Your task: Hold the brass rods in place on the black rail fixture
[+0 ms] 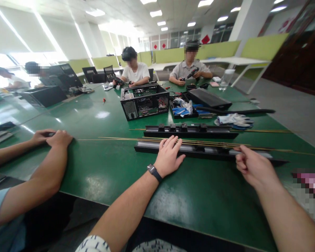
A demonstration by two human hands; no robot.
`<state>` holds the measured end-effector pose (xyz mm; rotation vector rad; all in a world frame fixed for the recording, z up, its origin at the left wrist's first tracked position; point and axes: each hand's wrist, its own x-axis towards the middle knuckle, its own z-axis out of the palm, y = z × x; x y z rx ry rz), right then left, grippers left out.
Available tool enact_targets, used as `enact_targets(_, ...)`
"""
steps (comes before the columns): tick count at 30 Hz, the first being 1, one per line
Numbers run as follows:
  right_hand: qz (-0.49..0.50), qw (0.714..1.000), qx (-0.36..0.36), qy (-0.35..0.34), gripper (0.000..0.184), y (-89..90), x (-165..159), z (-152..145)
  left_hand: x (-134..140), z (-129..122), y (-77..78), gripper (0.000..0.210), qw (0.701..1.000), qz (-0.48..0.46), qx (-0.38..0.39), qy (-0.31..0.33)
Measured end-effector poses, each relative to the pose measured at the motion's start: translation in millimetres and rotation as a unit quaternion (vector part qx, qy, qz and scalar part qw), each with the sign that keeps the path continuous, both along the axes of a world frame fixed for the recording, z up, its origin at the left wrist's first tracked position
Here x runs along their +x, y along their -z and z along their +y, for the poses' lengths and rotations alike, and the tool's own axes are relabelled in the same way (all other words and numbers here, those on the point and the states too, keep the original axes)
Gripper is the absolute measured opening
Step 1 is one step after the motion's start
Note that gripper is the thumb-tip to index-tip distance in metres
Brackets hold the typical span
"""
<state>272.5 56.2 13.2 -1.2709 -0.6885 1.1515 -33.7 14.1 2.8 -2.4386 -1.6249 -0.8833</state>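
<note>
My left hand (pixel 168 157) lies palm down with its fingers spread over a long black rail (pixel 147 148) and a bundle of thin brass-coloured rods (pixel 120 138). The rods run lengthwise along the rail and stick out past both of its ends. Near the rail's right part, my right hand (pixel 256 166) is closed, thumb and forefinger together beside the rods. What those fingers pinch, if anything, is hidden. Just behind lies a second black rail (pixel 152 133) with several black blocks on it, and more thin rods (pixel 265 131) extend from its right end.
An open black computer case (pixel 144 101) stands beyond the rails. To its right are a tray with blue-white gloves (pixel 182 106), a dark flat panel (pixel 208 99), another glove pair (pixel 235 120) and a clear jug (pixel 227 79). A co-worker's hands (pixel 52 137) rest at left; others sit opposite.
</note>
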Motion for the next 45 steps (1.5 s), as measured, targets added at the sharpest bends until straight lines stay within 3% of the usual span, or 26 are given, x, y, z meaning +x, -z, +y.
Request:
enact_targets(5, -0.006, 1.0, 0.008, -0.009, 0.026, 2.8, 1.3, -1.0, -0.6, -1.0, 0.1, 0.058, 1.0, 0.004, 0.008, 0.004)
enact_targets(9, -0.013, 0.998, 0.019, -0.056, 0.035, 5.6, -0.5, -2.1, -1.6, 0.8, 3.1, 0.057, 1.0, 0.003, 0.024, 0.007)
enact_targets(18, 0.005, 1.0, 0.018, -0.022, 0.026, 4.9, -1.5, -0.8, -2.6, 3.1, 6.5, 0.057, 0.999, 0.009, 0.033, 0.011)
enact_targets(29, -0.005, 0.998, 0.017, -0.053, 0.033, 5.9, -0.2, -1.7, -4.4, 4.7, 8.9, 0.058, 0.999, 0.002, 0.037, 0.013)
enact_targets(39, 0.003, 1.0, 0.014, -0.016, 0.03, 4.7, -1.2, -0.5, -4.1, 4.9, 8.6, 0.057, 0.999, 0.011, 0.036, 0.009)
enact_targets(45, 0.001, 0.999, 0.017, -0.042, 0.027, 5.5, -0.7, -1.4, -4.0, 4.9, 8.5, 0.056, 0.999, 0.017, 0.036, 0.005)
